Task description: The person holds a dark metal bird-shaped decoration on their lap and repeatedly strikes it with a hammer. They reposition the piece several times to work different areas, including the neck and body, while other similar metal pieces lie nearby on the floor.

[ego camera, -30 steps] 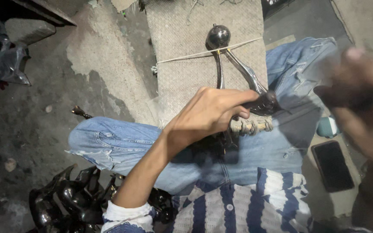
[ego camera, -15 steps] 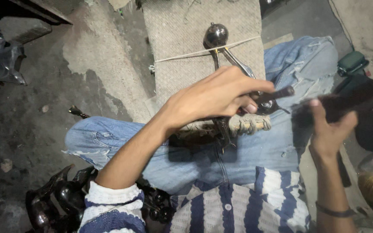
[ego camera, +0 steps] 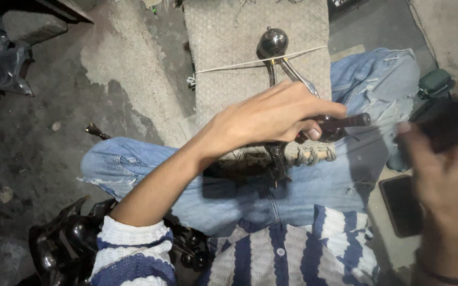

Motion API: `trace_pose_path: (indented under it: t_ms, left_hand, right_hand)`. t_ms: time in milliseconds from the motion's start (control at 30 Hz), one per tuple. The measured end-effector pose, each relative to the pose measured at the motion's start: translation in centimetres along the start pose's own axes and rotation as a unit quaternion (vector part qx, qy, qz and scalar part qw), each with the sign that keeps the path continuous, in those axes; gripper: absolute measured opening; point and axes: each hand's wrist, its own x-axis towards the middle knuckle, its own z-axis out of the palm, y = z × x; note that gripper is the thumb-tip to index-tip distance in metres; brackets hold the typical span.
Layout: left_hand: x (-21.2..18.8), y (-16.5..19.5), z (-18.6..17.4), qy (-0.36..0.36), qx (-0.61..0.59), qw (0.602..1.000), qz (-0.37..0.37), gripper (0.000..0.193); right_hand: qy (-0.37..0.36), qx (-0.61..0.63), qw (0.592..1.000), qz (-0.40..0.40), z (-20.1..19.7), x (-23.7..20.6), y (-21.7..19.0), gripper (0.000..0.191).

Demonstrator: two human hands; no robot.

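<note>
Left hand (ego camera: pixel 271 119) closed around dark metal rod (ego camera: pixel 345 121) above the lap, over blue jeans (ego camera: pixel 314 185); right hand (ego camera: pixel 441 175) blurred at right, apart from it, grip impossible to tell; round metal knob (ego camera: pixel 273 42) on woven mat (ego camera: pixel 229 37)

There is a single view, from a camera worn on the person's head. It looks almost straight down over the person's own chest and crossed legs to the floor (ego camera: pixel 49 106) below. It sits close: the striped sweater (ego camera: pixel 292 254) fills the bottom edge, the jeans (ego camera: pixel 229 196) span the middle, and the woven mat (ego camera: pixel 229 58) runs up to the top edge, so the top of the frame is the ground ahead of the person. The left hand (ego camera: pixel 271 116) lies near the centre; the right hand (ego camera: pixel 441 175) is at the right edge, blurred and partly cut off. No second view shares the scene.
</note>
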Motion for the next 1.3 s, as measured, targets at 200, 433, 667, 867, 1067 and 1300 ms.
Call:
trace_pose_path:
  t_ms: [200, 433, 667, 867, 1067, 1300]
  left_hand:
    - [-1.2, 0.4, 0.7, 0.076, 0.034, 0.997, -0.004, 0.046]
    - [-4.1, -0.2, 2.9, 0.229, 0.004, 0.973, 0.012, 0.051]
    - [-5.6, 1.5, 5.4, 0.376, 0.079, 0.923, 0.012, 0.021]
    - [-5.9, 2.0, 6.4, 0.390, 0.127, 0.912, -0.024, 0.012]
    - [-5.9, 2.4, 7.0, 0.412, 0.133, 0.901, -0.040, 0.015]
    - [-5.6, 2.5, 5.9, 0.381, 0.102, 0.918, 0.033, 0.027]
  right_hand:
    - [-0.079, -0.142, 0.985, -0.053, -1.4, 1.6, -1.6, 0.075]
    - [-0.098, -0.111, 0.989, 0.022, -2.1, 3.4, -1.6, 0.066]
    - [-0.177, -0.284, 0.940, -0.073, -1.8, 5.0, -2.8, 0.066]
    - [-0.253, -0.539, 0.794, -0.127, -1.0, 6.5, -7.7, 0.076]
    - [-0.125, -0.191, 0.967, -0.114, -0.4, 4.4, -7.1, 0.068]
    - [-0.131, -0.245, 0.953, -0.124, -1.4, 3.2, -5.3, 0.048]
